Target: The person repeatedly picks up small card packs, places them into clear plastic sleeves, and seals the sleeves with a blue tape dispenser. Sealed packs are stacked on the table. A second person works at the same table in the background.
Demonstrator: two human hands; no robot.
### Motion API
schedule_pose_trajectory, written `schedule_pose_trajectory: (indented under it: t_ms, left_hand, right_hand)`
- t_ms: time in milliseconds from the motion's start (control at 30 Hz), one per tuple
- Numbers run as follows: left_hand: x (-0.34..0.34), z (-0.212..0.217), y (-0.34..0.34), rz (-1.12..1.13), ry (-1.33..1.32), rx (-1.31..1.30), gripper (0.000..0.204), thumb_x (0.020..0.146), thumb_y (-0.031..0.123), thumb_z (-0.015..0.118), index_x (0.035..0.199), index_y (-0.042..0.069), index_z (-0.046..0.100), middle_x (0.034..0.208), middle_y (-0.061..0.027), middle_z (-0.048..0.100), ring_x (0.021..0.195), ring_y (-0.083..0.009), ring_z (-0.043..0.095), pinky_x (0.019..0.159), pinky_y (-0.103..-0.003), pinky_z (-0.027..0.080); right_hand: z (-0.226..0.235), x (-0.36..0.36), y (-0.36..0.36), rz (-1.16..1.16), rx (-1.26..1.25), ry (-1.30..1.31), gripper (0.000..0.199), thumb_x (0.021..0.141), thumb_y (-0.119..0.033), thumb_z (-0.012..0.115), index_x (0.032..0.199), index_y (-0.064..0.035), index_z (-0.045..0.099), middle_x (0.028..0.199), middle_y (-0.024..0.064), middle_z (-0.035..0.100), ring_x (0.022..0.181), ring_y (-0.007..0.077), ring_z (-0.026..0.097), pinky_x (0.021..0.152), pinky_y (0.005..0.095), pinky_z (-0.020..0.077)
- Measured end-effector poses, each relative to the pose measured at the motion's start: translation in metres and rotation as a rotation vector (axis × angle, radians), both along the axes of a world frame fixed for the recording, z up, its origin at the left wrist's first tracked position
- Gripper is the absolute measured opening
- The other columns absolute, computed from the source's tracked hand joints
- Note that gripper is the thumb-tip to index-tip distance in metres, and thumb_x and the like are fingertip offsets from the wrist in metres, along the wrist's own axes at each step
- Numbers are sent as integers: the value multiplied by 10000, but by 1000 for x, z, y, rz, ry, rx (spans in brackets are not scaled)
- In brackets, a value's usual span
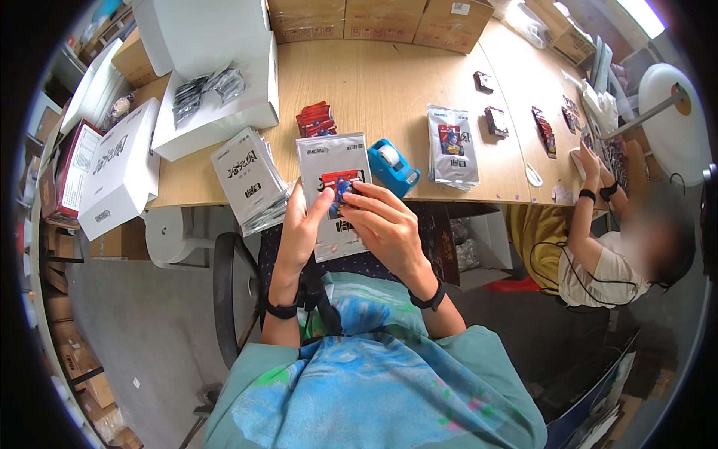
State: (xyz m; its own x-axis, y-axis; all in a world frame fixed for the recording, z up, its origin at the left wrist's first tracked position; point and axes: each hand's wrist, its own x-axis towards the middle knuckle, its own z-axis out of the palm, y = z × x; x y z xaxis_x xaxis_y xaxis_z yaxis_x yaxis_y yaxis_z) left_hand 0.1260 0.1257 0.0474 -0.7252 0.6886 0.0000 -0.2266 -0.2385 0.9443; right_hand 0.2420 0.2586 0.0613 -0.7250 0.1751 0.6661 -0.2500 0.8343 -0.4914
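Upright at the table's front edge, a silver foil pouch (334, 153) stands between my hands. A small red-and-blue picture card (342, 187) lies against its front. My left hand (302, 224) grips the pouch's left side, its thumb on the card's edge. My right hand (389, 228) has its fingers closed over the card's right side; they hide part of it. Just beyond the pouch sits a pile of red card packs (315, 120). A blue tape dispenser (396, 168) is on the right. Near my left hand, a stack of silver pouches (250, 179) overhangs the table edge.
Another pouch stack (453, 161) bears a red card. An open white box (217, 123) with grey packets and a white carton (120, 168) stand left. Brown cartons (381, 19) line the back. At right, a co-worker (609, 262) handles things near small red packs (544, 133).
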Motion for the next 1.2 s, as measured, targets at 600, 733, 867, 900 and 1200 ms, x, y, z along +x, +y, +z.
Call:
schedule_pose_trajectory:
  t_ms: [600,733,867,900,1200]
  left_hand:
    - [1,1,4,45,191,-91,379,987,83,628,1329,-33,514,1223,-112,635,1112,-150,599,1006,-318,493]
    - [-2,0,5,78,185,-92,355,980,54,632,1308,-36,531,1211,-117,642,1112,-154,605,994,-327,502]
    - [-20,-24,22,65,249,4,342,984,48,620,1311,-27,552,1188,-79,672,1068,-138,624,982,-305,482]
    - [-22,-30,29,66,228,46,335,984,50,626,1301,-28,552,1177,-80,675,1055,-135,625,972,-305,492]
    - [-29,-68,89,-20,145,163,410,975,46,642,1355,-2,497,1178,-84,664,953,-107,640,650,-219,550]
  right_hand:
    - [-5,3,-2,-4,35,-29,311,775,51,745,1079,-15,750,1196,128,717,1214,338,646,997,416,562]
    - [2,9,18,-281,-173,107,250,824,-4,776,1070,-15,736,1112,155,726,1010,346,701,860,394,569]
    - [4,14,53,-688,-349,-166,124,926,-115,729,1003,-19,718,929,156,699,784,319,684,695,414,534]
    - [1,10,59,-712,-293,-235,135,935,-131,723,1003,-14,722,920,157,699,773,310,682,691,404,532]
    - [-21,-11,69,-730,-155,-433,268,945,-281,718,896,-22,670,949,170,647,851,403,667,739,474,528]
